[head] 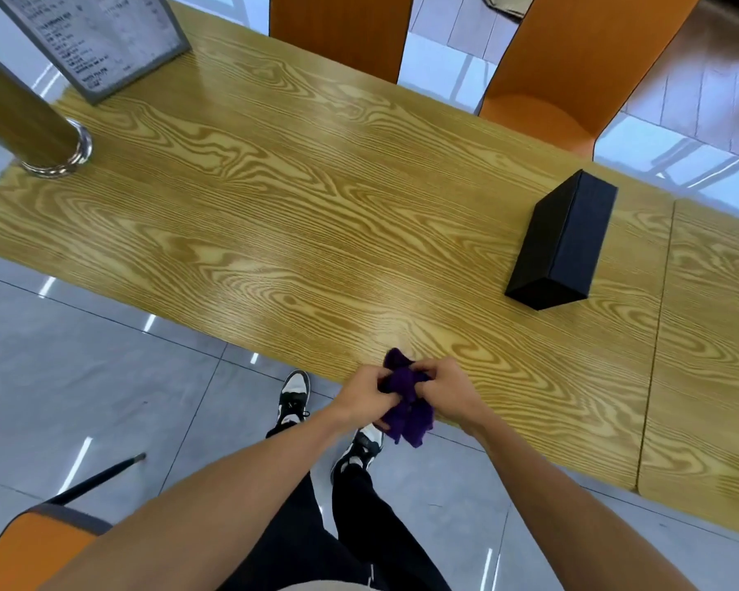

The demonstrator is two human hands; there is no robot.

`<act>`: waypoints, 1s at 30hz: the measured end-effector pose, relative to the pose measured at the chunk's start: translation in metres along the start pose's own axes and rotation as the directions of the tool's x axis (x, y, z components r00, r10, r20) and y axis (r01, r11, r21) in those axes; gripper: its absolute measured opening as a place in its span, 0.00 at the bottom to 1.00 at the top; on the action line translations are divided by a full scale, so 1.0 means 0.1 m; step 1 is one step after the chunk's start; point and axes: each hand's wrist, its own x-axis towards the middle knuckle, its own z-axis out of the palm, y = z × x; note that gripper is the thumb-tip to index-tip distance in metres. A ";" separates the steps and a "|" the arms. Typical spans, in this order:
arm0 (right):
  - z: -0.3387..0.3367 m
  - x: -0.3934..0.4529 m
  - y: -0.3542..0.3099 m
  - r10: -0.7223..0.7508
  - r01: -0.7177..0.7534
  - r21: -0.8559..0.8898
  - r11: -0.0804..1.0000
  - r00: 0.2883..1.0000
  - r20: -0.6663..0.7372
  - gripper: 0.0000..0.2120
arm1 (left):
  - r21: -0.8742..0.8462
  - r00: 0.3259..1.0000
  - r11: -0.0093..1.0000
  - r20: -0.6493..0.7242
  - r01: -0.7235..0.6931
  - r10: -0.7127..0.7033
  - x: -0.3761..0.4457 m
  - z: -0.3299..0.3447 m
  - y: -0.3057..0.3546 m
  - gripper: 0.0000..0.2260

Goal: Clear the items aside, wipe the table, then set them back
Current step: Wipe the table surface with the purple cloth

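Note:
A crumpled purple cloth (408, 413) is bunched between my two hands at the near edge of the wooden table (316, 215). My left hand (365, 396) grips its left side and my right hand (451, 388) grips its right side, both just above the table edge. A black rectangular box (562, 243) lies on the table to the right. At the far left a gold metal bottle (22, 117) stands beside a framed menu stand (99, 40).
Two orange chairs (572, 66) stand behind the table's far edge, and another orange chair (31, 548) is at my near left. A seam (658, 326) divides this table from a second one on the right. Grey tiled floor lies below.

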 end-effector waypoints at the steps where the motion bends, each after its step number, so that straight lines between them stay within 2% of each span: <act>1: -0.06 0.01 -0.05 0.075 -0.078 0.061 0.995 0.996 0.051 0.14 | -0.021 0.997 0.998 0.048 0.060 -0.059 -0.02 -0.05 0.06 0.09; 4: -0.23 0.03 -0.26 0.190 -0.208 0.097 0.973 0.967 0.168 0.08 | 0.052 0.978 0.990 0.155 0.135 -0.141 -0.02 -0.29 0.27 0.11; 6: -0.31 0.07 -0.43 0.209 -0.232 0.107 0.967 0.959 0.189 0.01 | 0.147 0.972 0.978 0.163 0.146 -0.170 -0.01 -0.47 0.44 0.12; 8: -0.36 0.14 -0.61 0.206 -0.227 0.106 0.968 0.962 0.178 0.03 | 0.226 0.973 0.963 0.143 0.144 -0.179 0.03 -0.64 0.60 0.12; 10: -0.36 0.27 -0.74 0.171 -0.187 0.144 0.972 0.978 0.118 0.04 | 0.263 0.986 0.958 0.087 0.113 -0.140 0.09 -0.79 0.74 0.11; 14: -0.24 0.51 -0.95 0.088 -0.054 0.322 0.945 0.992 -0.094 0.11 | 0.208 0.998 0.978 -0.064 0.004 0.009 0.24 -1.04 0.84 0.09; 18: -0.01 0.69 -0.91 -0.005 0.073 0.290 0.954 0.973 -0.230 0.18 | 0.211 0.980 0.971 -0.141 -0.111 0.143 0.35 -1.19 0.75 0.12; 21: 0.14 0.71 -0.73 -0.133 0.128 -0.037 0.991 0.950 -0.282 0.25 | 0.260 0.964 0.941 -0.099 -0.216 0.248 0.36 -1.23 0.61 0.19; 24: 0.21 0.59 -0.61 -0.257 0.180 -0.335 0.925 0.945 -0.204 0.28 | 0.416 0.969 0.883 -0.022 -0.217 0.248 0.38 -1.25 0.46 0.29; 25: 0.22 0.55 -0.60 -0.271 0.180 -0.403 0.897 0.945 -0.182 0.28 | 0.538 0.967 0.814 0.006 -0.217 0.254 0.39 -1.26 0.43 0.31; 27: 0.24 0.50 -0.57 -0.259 0.151 -0.533 0.833 0.957 -0.133 0.28 | 0.784 0.963 0.591 0.033 -0.192 0.268 0.39 -1.26 0.42 0.30; 28: 0.23 0.48 -0.55 -0.253 0.142 -0.587 0.797 0.961 -0.110 0.29 | 0.841 0.954 0.503 0.047 -0.199 0.298 0.38 -1.26 0.45 0.30; 30: 0.17 0.45 -0.52 -0.246 0.128 -0.655 0.745 0.965 -0.090 0.28 | 0.847 0.937 0.463 0.106 -0.261 0.334 0.40 -1.25 0.50 0.29</act>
